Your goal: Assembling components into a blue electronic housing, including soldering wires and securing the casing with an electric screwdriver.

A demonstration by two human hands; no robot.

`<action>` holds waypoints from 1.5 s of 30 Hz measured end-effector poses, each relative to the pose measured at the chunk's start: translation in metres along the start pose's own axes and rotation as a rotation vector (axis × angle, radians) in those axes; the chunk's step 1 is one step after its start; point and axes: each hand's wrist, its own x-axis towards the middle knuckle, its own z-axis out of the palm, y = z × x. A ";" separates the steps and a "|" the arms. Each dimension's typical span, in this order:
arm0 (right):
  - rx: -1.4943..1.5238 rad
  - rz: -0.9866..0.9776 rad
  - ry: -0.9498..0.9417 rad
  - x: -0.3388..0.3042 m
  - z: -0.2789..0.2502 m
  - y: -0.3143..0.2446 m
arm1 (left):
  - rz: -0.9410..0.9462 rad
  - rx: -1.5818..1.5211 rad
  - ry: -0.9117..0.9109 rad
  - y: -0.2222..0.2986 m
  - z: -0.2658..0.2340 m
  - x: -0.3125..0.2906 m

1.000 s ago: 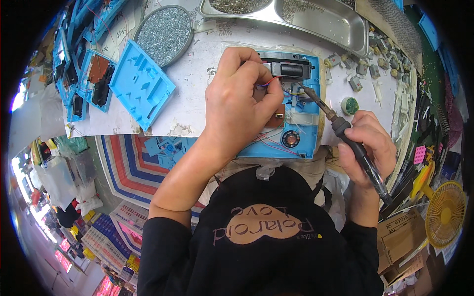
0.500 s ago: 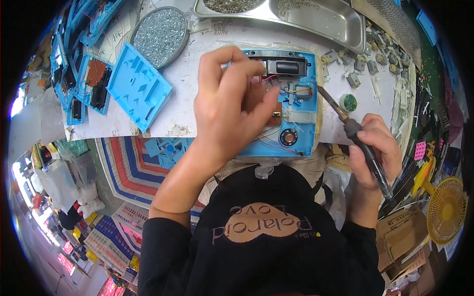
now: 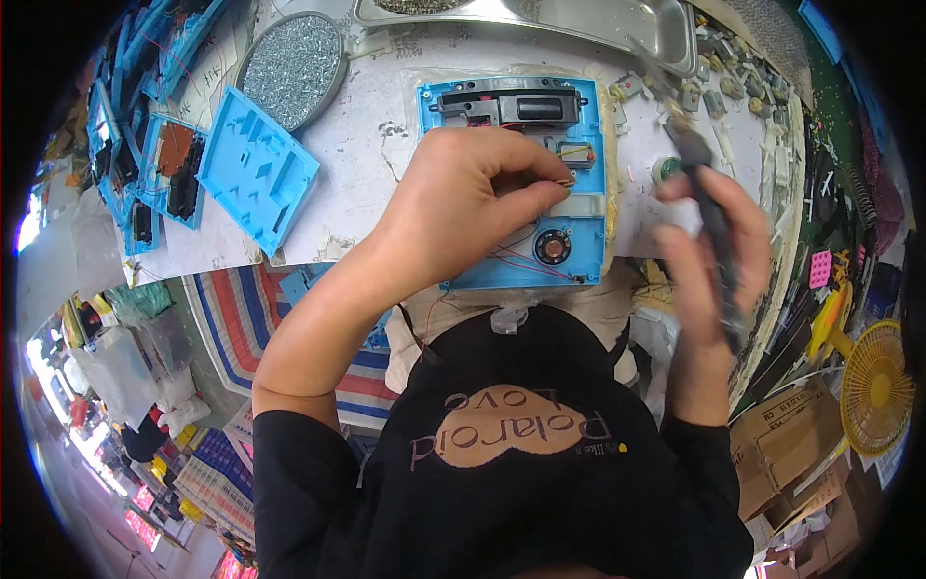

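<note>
An open blue plastic case (image 3: 590, 239) lies before me on the table. Inside are a black plastic unit (image 3: 535, 109) along its far side, a small round speaker (image 3: 552, 248) with thin red wires, and a small motor-like part (image 3: 577, 154). My left hand (image 3: 453, 198) reaches over the case, thumb and forefinger pinched near its middle on something too small to make out. That hand hides part of the inside. Off the case's right side, my right hand (image 3: 696, 299) grips a soldering iron (image 3: 716, 227) by its black handle, tip pointing away; both are blurred by motion.
A small green tin (image 3: 666, 171) stands right of the case. Loose grey motor-like parts (image 3: 714, 102) spread behind it. At the back are a metal tray (image 3: 617, 29) and a round dish of screws (image 3: 294, 69). A blue cover (image 3: 258, 169) lies left.
My left hand has come down onto the middle of the case, its fingertips closing together. The soldering iron in my right hand has swung to a steeper angle. The whole view has shifted slightly.
</note>
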 end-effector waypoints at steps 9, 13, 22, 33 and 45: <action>-0.092 -0.101 -0.005 0.017 0.055 0.013 | -0.037 0.065 0.041 0.000 0.005 -0.003; -0.195 -0.214 -0.038 0.011 0.034 0.008 | 0.308 0.196 0.035 -0.012 0.004 0.000; 0.072 -0.126 -0.239 -0.020 -0.052 -0.020 | 0.480 0.484 -0.060 -0.011 0.005 -0.009; -0.051 -0.201 -0.368 -0.012 -0.026 -0.015 | 0.526 0.528 -0.014 -0.013 0.009 -0.012; -0.076 -0.178 -0.381 -0.009 -0.023 -0.014 | 0.535 0.546 -0.021 -0.015 0.009 -0.013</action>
